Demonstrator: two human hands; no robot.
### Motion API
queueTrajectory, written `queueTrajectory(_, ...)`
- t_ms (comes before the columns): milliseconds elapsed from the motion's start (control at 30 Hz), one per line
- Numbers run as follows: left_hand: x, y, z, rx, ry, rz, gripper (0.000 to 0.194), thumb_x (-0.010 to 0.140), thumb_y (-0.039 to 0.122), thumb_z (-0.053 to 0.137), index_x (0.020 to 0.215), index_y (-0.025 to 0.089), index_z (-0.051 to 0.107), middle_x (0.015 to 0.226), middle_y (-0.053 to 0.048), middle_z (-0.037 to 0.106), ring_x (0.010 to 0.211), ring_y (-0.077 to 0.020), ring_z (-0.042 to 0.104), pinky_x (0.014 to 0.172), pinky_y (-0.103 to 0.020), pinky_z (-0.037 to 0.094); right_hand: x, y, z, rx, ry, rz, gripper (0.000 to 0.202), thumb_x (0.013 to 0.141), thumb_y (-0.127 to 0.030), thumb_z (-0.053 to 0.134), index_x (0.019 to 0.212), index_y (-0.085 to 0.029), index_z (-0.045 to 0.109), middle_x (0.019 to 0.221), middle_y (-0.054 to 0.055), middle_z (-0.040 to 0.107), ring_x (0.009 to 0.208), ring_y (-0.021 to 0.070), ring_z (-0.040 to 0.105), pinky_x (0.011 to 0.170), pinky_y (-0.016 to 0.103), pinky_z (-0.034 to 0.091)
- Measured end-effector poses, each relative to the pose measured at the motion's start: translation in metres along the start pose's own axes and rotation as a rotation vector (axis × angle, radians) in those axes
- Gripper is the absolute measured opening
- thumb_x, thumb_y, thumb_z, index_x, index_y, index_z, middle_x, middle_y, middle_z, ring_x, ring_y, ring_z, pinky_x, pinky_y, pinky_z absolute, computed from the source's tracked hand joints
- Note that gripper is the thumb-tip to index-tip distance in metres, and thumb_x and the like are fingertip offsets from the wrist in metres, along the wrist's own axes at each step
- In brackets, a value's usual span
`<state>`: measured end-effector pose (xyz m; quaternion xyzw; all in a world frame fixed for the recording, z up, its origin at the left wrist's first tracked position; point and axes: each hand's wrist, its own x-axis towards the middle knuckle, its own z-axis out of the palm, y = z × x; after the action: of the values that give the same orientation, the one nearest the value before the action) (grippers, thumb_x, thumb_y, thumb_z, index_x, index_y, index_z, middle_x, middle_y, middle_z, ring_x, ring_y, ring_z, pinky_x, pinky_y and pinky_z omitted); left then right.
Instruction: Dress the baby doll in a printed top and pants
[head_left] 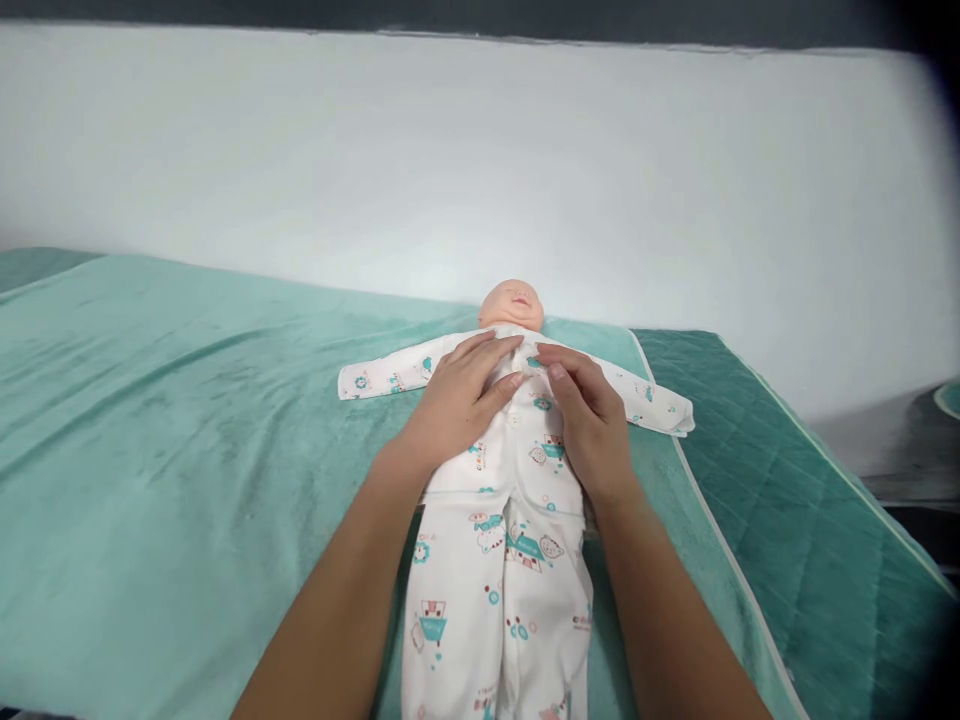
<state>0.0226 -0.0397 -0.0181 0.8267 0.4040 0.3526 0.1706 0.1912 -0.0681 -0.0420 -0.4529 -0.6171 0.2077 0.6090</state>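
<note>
A baby doll (511, 303) lies on its back, head toward the wall and arms spread out to both sides. It wears a white printed baby shirt (551, 420) with buttons down the front and matching trousers (457, 600). My left hand (465, 390) rests on the left side of the shirt's chest, fingers stretched and lying flat. Across the front seam, my right hand (592, 410) has its fingers bent, with thumb and index finger close together at the shirt's upper front. The cloth between those fingertips is mostly hidden.
A light green sheet (187, 430) with some wrinkles covers the bed under the doll. To the right, a darker green quilted cover (772, 470) shows beyond the sheet's pale edge. A white wall (450, 170) stands right behind the doll's head.
</note>
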Motion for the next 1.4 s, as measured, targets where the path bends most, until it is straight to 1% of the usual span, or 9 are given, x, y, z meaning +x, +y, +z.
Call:
queueTrajectory(100, 0.001, 0.000, 0.000, 0.005, 0.004, -0.007, 0.044, 0.099, 0.047, 0.041, 0.137, 0.029, 0.050, 0.146, -0.002, 0.053, 0.139, -0.0209, 0.041, 0.116, -0.041, 0.035, -0.001, 0.002, 0.000, -0.048, -0.056, 0.025, 0.027, 0.097, -0.036, 0.052, 0.121, -0.030, 0.063, 0.133, 0.001, 0.061, 0.131, 0.0205, 0.050, 0.113, 0.045, 0.036)
queueTrajectory(300, 0.006, -0.006, 0.003, 0.095, -0.056, 0.022, 0.049, 0.101, 0.045, 0.033, 0.148, 0.031, 0.037, 0.155, 0.002, 0.041, 0.149, -0.0203, 0.025, 0.120, -0.044, 0.028, -0.001, 0.005, -0.001, -0.132, -0.171, 0.073, 0.042, 0.097, -0.046, 0.050, 0.137, -0.032, 0.052, 0.149, 0.000, 0.048, 0.141, 0.0210, 0.038, 0.120, 0.046, 0.028)
queueTrajectory(467, 0.011, -0.010, 0.005, 0.131, -0.056, 0.010, 0.050, 0.098, 0.044, 0.041, 0.147, 0.033, 0.037, 0.154, 0.002, 0.043, 0.146, -0.0216, 0.031, 0.118, -0.046, 0.031, 0.000, 0.006, -0.001, -0.208, -0.236, 0.104, 0.052, 0.096, -0.051, 0.049, 0.144, -0.031, 0.045, 0.157, 0.001, 0.038, 0.147, 0.0214, 0.028, 0.123, 0.046, 0.023)
queueTrajectory(867, 0.011, -0.012, 0.005, -0.016, 0.001, 0.000, 0.046, 0.097, 0.047, 0.044, 0.141, 0.032, 0.046, 0.147, -0.001, 0.051, 0.138, -0.0212, 0.043, 0.116, -0.043, 0.035, 0.001, 0.007, -0.003, -0.135, -0.247, 0.108, 0.049, 0.095, -0.050, 0.052, 0.141, -0.033, 0.050, 0.155, 0.002, 0.042, 0.144, 0.0214, 0.035, 0.120, 0.048, 0.025)
queueTrajectory(967, 0.006, -0.022, 0.008, -0.089, 0.133, -0.050, 0.045, 0.099, 0.047, 0.039, 0.138, 0.027, 0.049, 0.145, -0.005, 0.053, 0.134, -0.0193, 0.048, 0.112, -0.039, 0.039, 0.006, 0.017, -0.017, -0.069, -0.161, 0.133, 0.048, 0.094, -0.051, 0.052, 0.139, -0.032, 0.053, 0.150, 0.003, 0.048, 0.140, 0.0224, 0.041, 0.118, 0.049, 0.029)
queueTrajectory(1067, -0.010, -0.043, 0.005, 0.043, 0.306, -0.091, 0.043, 0.101, 0.040, 0.035, 0.134, 0.021, 0.054, 0.142, -0.008, 0.056, 0.136, -0.0193, 0.045, 0.116, -0.040, 0.034, 0.009, 0.038, -0.038, -0.187, 0.079, 0.128, 0.050, 0.095, -0.053, 0.047, 0.137, -0.028, 0.054, 0.147, 0.005, 0.051, 0.137, 0.0245, 0.044, 0.115, 0.051, 0.032)
queueTrajectory(1133, -0.027, -0.061, -0.003, 0.234, 0.317, -0.144, 0.043, 0.100, 0.036, 0.035, 0.134, 0.019, 0.054, 0.145, -0.009, 0.054, 0.142, -0.0213, 0.037, 0.119, -0.044, 0.028, 0.007, 0.055, -0.050, -0.359, 0.150, 0.153, 0.055, 0.095, -0.053, 0.045, 0.139, -0.022, 0.052, 0.147, 0.010, 0.050, 0.135, 0.0260, 0.045, 0.114, 0.049, 0.033)
queueTrajectory(1267, -0.064, -0.093, -0.031, 0.539, 0.190, -0.418, 0.056, 0.094, 0.038, 0.046, 0.148, 0.023, 0.040, 0.161, -0.009, 0.031, 0.150, -0.0292, 0.020, 0.120, -0.055, 0.018, -0.014, 0.077, -0.074, -0.769, 0.036, 0.177, 0.061, 0.095, -0.048, 0.042, 0.142, -0.009, 0.047, 0.150, 0.019, 0.045, 0.142, 0.0286, 0.035, 0.118, 0.048, 0.025)
queueTrajectory(1400, -0.080, -0.110, -0.048, 0.548, 0.183, -0.663, 0.067, 0.090, 0.040, 0.051, 0.151, 0.016, 0.037, 0.151, -0.016, 0.045, 0.143, -0.0320, 0.036, 0.116, -0.050, 0.028, -0.042, 0.077, -0.098, -1.058, -0.031, 0.389, 0.064, 0.095, -0.051, 0.037, 0.148, -0.014, 0.040, 0.157, 0.017, 0.036, 0.146, 0.0341, 0.027, 0.117, 0.057, 0.021)
